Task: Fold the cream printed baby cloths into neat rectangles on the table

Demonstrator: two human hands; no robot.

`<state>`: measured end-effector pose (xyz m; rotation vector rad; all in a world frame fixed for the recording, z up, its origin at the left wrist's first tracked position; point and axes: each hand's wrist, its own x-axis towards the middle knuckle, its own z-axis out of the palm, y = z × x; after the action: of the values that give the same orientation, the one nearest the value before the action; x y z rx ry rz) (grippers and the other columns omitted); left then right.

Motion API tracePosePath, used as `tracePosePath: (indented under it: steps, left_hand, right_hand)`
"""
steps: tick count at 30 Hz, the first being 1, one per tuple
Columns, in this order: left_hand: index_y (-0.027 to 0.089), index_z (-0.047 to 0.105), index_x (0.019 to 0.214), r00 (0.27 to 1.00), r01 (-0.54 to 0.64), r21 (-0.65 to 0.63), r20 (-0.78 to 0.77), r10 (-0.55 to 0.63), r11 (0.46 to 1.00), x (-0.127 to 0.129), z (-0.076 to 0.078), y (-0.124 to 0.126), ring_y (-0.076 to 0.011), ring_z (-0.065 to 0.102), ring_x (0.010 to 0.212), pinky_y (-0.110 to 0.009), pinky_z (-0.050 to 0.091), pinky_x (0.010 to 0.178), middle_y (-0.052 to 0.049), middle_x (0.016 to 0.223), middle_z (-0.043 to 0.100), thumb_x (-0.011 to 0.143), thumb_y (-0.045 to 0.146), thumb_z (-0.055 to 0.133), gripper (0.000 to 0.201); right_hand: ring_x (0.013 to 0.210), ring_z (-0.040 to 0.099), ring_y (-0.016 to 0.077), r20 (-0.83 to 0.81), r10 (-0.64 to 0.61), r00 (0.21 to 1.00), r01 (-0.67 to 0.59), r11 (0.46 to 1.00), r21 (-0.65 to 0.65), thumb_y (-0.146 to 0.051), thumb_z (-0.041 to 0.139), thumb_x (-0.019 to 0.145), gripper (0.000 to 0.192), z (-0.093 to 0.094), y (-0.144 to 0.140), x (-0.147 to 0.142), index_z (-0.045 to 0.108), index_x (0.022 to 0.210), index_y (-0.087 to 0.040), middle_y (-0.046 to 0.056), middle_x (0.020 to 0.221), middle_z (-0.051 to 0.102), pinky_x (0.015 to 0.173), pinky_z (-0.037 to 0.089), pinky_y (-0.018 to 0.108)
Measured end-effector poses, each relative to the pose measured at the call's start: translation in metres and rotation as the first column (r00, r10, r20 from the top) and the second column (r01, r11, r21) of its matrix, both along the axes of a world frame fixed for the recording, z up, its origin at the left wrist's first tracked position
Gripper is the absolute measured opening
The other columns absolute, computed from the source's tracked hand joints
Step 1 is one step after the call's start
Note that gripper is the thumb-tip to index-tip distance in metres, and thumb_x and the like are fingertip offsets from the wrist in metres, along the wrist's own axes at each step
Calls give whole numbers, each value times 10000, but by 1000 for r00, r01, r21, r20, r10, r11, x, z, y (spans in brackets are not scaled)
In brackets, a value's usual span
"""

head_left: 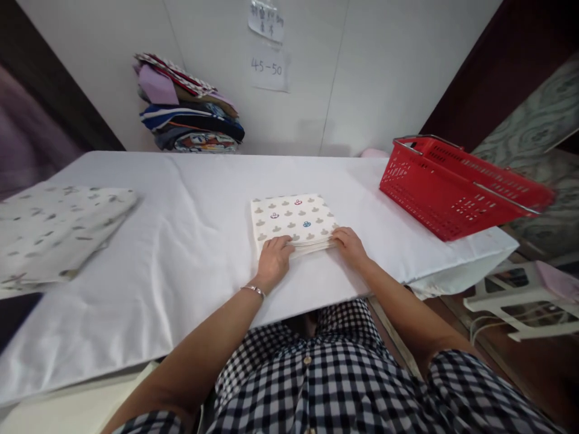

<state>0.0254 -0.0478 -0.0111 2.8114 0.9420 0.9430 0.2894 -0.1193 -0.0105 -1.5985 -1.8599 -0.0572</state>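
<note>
A folded white cloth (292, 218) with grey, red and blue printed motifs lies flat on the white-covered table in front of me. Its near edge shows several stacked layers. My left hand (275, 259) grips that edge at the left, fingers on top of the fabric and the thumb toward the middle. At the near right corner, my right hand (350, 246) pinches the layers between thumb and fingers. The undersides of both grips are hidden.
Against the back wall rises a pile of folded fabrics (190, 114). A red basket (452, 187) stands at the table's right end. Another patterned white cloth (58, 229) lies at the left on the table (190, 241). Beyond the right edge is a white stool (520, 301).
</note>
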Motion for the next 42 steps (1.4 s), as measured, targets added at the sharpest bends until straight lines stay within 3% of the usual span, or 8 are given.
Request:
tracePosePath:
  steps: [4, 9, 16, 25, 33, 42]
  left_hand:
    - [225, 663, 973, 998, -15, -47, 67, 19, 999, 1, -3, -2, -233, 554, 951, -388, 430, 788, -80, 1076, 632, 782, 10, 452, 357]
    - [212, 665, 988, 994, 1, -85, 107, 9, 996, 2, 0, -4, -238, 545, 953, -390, 422, 803, -84, 1069, 624, 853, 138, 505, 222]
    - [203, 684, 925, 998, -68, -52, 10, 68, 996, 6, 3, -6, -240, 531, 936, -387, 410, 787, -73, 1068, 635, 897, 211, 489, 197]
    - [203, 696, 866, 981, -135, -53, -151, 125, 989, 12, 13, -6, -250, 525, 976, -395, 402, 799, -85, 1100, 614, 871, 209, 525, 172]
    - [170, 678, 832, 959, -200, -73, -220, 180, 977, 26, 17, 1, -254, 540, 933, -401, 411, 763, -103, 1031, 620, 891, 159, 426, 259]
    - [162, 612, 889, 990, -117, 54, -77, 121, 992, 12, 2, -9, -240, 524, 1046, -413, 411, 885, -107, 1113, 598, 904, 147, 405, 208]
  right_hand:
    - [994, 533, 208, 25, -36, 999, 35, 998, 46, -100, 455, 850, 242, 0, -7, -7, 662, 900, -214, 63, 1039, 627, 870, 463, 395]
    - [1017, 528, 212, 100, -22, 995, 18, 999, 45, -192, 496, 891, 198, 1, -12, -8, 669, 983, -213, 79, 1075, 620, 886, 459, 397]
    - [1002, 513, 226, 322, -54, 945, 78, 995, -61, -234, 450, 930, 251, 7, -6, -5, 698, 969, -229, 74, 1079, 624, 845, 436, 361]
    - [965, 484, 221, 540, 23, 842, 95, 977, -190, -169, 463, 905, 231, 23, 2, -7, 668, 994, -227, 69, 1093, 612, 772, 359, 328]
    - [1101, 450, 235, 466, 31, 884, 31, 992, -125, 16, 431, 792, 321, 10, 12, -9, 613, 985, -164, 99, 1264, 551, 829, 345, 355]
    - [1160, 433, 232, 381, 94, 920, -107, 994, 13, -10, 399, 821, 294, -2, 1, 2, 604, 954, -173, 101, 1252, 559, 895, 337, 366]
